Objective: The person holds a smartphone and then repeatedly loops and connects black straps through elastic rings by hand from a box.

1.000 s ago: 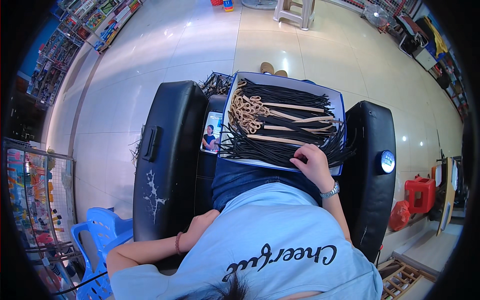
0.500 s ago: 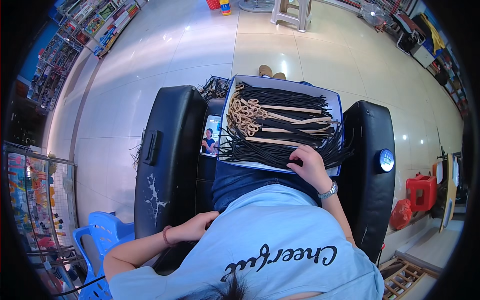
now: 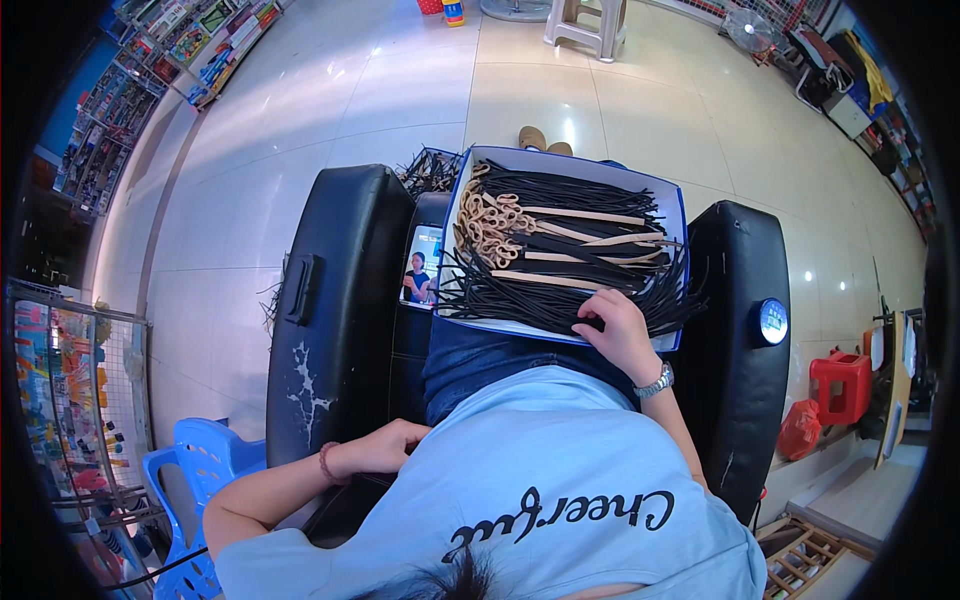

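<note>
A white box with a blue rim (image 3: 684, 225) rests across my lap. Thin black cords (image 3: 580, 185) fill it, with several flat beige strips (image 3: 585, 212) across them and a heap of beige loops (image 3: 490, 220) at its left side. My right hand (image 3: 617, 328), a metal watch at the wrist, lies at the box's near right edge over the black cords. Its fingers are curled toward the thumb, and whatever may be between them is hidden. My left hand (image 3: 385, 447) rests beside my waist, its fingertips partly hidden by my light blue shirt.
Black padded armrests (image 3: 335, 300) flank me. A lit phone (image 3: 420, 268) leans left of the box, near a second pile of black cords (image 3: 430, 172). A blue plastic chair (image 3: 210, 460) stands at left, a red stool (image 3: 840, 388) at right. Brown shoes (image 3: 540, 140) show beyond the box.
My left hand and forearm have shifted slightly left, and the phone's picture differs. My right hand stays at nearly the same spot over the cords.
</note>
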### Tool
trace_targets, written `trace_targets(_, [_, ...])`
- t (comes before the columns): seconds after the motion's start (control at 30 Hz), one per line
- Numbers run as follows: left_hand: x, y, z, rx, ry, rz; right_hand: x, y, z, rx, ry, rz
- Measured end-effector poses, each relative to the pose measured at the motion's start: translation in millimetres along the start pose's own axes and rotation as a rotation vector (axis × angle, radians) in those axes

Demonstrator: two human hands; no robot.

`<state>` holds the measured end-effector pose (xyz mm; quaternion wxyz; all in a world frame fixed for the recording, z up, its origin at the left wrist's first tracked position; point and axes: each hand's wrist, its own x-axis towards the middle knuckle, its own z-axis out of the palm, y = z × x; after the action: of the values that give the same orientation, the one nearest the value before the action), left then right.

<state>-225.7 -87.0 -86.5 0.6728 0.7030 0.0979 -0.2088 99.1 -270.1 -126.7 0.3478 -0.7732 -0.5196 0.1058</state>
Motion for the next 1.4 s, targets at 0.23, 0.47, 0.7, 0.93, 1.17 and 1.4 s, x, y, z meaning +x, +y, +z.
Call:
trace_targets(0.23, [-3.0,-34.1,-16.0,-0.517,0.051,-0.418,-0.3,-4.7,-7.9,-0.001,0.081,-0.034])
trace_targets(0.47, [-3.8,-78.5,-45.8,-0.224,0.316,-0.560,-9.7,-25.6,-22.7,0.034,-0.001,-0.058])
trace_targets(0.7, [65.3,37.5,-60.7,0.996,0.301,-0.244,-18.4,-10.4,-3.5,0.048,0.056,-0.087])
trace_targets(0.93, [173.6,97.3,-66.6,0.855,0.400,0.570,-19.3,-17.8,-1.3,0.047,0.059,-0.090])
trace_targets(1.17, [235.4,61.2,-27.3,1.103,0.248,0.454,-13.8,-19.8,-8.1,0.074,0.006,-0.036])
trace_targets(1.4, [241.3,60.7,-21.7,1.011,0.347,0.556,0.5,-5.5,-22.3,-0.028,0.114,0.006])
